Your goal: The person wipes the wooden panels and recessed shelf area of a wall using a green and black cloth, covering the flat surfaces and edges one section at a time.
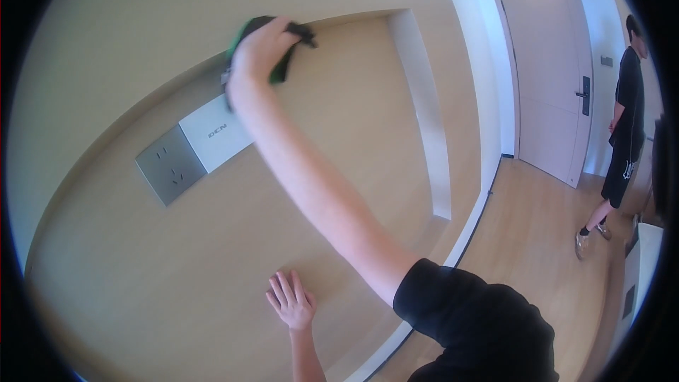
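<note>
Your right hand (263,49) grips a green-and-black object (283,69) (too blurred to name) just above the white plate (212,148), and your forearm crosses in front of that plate's right end. Your left hand (291,301) grasps nothing: it lies flat, fingers spread, on the wood-toned panel (177,269), well below the plate. The panel, smooth and recessed, carries the plate, with a grey socket (170,166) touching it on the left. Right of the plate, a pale side edge (424,113) bounds the recess. Farther right, beyond it, you have a wood-look floor (523,233), a pale door (544,71) with a dark handle (583,95), and (farthest from the plate) a person in black (626,113) standing near the door.
</note>
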`<state>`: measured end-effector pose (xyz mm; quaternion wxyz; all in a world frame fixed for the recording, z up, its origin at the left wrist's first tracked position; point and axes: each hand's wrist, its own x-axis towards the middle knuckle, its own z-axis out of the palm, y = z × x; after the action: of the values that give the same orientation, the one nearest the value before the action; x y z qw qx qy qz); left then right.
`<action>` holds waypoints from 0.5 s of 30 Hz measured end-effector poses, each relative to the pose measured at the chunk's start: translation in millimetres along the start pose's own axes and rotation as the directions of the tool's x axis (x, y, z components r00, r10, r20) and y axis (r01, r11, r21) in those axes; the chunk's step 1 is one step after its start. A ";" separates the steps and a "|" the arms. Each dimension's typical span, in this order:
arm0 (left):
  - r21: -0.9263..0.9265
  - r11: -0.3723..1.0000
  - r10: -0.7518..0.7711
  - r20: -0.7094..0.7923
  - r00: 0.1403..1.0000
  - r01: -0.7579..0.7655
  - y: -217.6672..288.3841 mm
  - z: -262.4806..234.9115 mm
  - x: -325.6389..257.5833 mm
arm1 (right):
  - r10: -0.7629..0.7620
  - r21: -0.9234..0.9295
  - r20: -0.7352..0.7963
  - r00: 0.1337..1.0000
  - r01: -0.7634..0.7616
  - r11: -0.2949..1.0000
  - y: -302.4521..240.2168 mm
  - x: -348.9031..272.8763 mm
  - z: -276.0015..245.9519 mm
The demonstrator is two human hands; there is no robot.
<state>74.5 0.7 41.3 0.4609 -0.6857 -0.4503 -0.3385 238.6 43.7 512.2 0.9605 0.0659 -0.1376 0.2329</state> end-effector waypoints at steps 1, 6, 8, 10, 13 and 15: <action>-0.007 1.000 -0.008 0.000 1.000 0.008 0.5 2.5 3.2 | -0.184 0.074 0.044 0.982 0.181 0.981 1.3 27.0 -6.4; 0.008 1.000 -0.024 -0.028 0.999 0.024 4.3 11.9 3.0 | -0.591 -0.145 0.124 0.797 0.604 0.784 -2.3 158.6 -56.8; 0.053 0.998 -0.028 -0.024 0.999 0.029 -4.3 15.6 -2.2 | -0.696 -0.235 0.331 0.638 0.770 0.593 -14.4 192.7 -77.5; 0.042 0.999 -0.019 -0.039 0.999 0.021 -6.6 22.0 -8.1 | -0.703 -0.396 0.534 0.470 0.874 0.283 -31.6 235.9 -106.2; 0.033 0.999 -0.014 -0.047 0.999 0.016 -8.1 30.1 -26.1 | -0.614 -0.552 0.734 0.290 0.782 -0.290 -48.6 291.3 -158.5; 0.047 0.999 -0.013 -0.041 0.999 0.015 -8.6 44.3 -40.5 | -0.492 -0.559 0.787 0.372 0.768 -0.312 -69.6 325.8 -188.1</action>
<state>53.9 31.3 -6.8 0.4834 -0.6645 -0.4537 -0.3448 593.1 158.0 424.6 0.7030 -0.4327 -0.2932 -0.4823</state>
